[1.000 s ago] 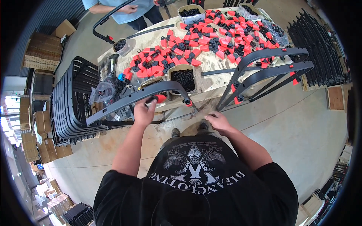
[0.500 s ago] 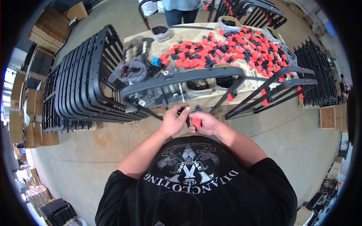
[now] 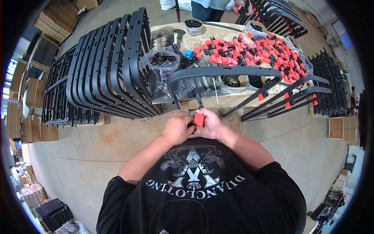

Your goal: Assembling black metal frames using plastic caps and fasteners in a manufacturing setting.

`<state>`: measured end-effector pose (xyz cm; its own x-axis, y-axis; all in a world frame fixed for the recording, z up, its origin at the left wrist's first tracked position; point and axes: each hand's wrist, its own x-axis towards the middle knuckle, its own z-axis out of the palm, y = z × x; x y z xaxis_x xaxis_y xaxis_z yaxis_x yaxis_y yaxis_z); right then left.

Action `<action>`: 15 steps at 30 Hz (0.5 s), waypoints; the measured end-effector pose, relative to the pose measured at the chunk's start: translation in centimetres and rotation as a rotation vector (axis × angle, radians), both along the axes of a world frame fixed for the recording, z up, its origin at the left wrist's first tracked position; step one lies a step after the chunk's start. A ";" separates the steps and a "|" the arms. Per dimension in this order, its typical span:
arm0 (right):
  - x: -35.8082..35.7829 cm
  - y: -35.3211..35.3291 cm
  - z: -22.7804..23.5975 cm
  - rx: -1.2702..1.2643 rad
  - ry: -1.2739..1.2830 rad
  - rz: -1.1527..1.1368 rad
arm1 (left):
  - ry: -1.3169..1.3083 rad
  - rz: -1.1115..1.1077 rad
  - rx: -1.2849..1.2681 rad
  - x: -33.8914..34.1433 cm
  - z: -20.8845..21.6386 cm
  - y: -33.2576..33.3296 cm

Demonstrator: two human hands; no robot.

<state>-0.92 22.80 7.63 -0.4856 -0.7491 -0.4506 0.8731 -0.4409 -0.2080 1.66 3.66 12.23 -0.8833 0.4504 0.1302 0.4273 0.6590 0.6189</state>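
In front of my chest both hands meet. My right hand (image 3: 211,124) is closed round a red plastic block (image 3: 199,120), held up between thumb and fingers. Against its left side, my left hand (image 3: 178,128) has its fingers curled and pressed together near a small dark part (image 3: 190,124). What the left fingertips grip is mostly hidden. Just beyond my hands stands a black metal frame (image 3: 226,71) with rounded corners; a bar of it ends close above my fingers. A red block (image 3: 263,96) sits on its right leg.
Behind the frame, a table (image 3: 218,32) carries a wide heap of red and black blocks (image 3: 249,50), tubs of black parts (image 3: 193,26), a bag (image 3: 161,62) and a hammer (image 3: 177,36). Black frames (image 3: 105,66) stack at the left. Another person (image 3: 208,9) stands across the table.
My hands have drawn closer together, and the red block now stands more upright between them. The left hand has turned over with its back up. The whole view has shifted slightly.
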 end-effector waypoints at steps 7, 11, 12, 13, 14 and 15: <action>-1.1 -2.0 -4.0 0.517 0.117 0.102 | -0.275 0.297 0.249 0.9 -3.8 -4.2; -1.7 -4.0 -5.2 0.709 0.331 0.275 | -0.664 0.617 0.666 0.7 -8.2 -6.7; -1.9 -4.7 -5.6 0.709 0.327 0.277 | -0.767 0.682 0.922 0.5 -8.9 -7.1; -2.2 -5.1 -6.4 0.721 0.445 0.321 | -0.837 0.705 0.976 -0.3 -9.4 -7.2; -2.5 -5.4 -7.7 0.735 0.560 0.357 | -0.844 0.694 0.972 -1.3 -9.9 -7.1; -3.2 -5.6 -9.0 0.779 0.621 0.420 | -0.904 0.756 1.081 -2.4 -10.3 -6.9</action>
<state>-4.13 17.19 -1.42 -0.5644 -0.5233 -0.6384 0.5689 0.3139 -0.7602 -0.75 -3.21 1.88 -0.8105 -0.0591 -0.5828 -0.5283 -0.3561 0.7708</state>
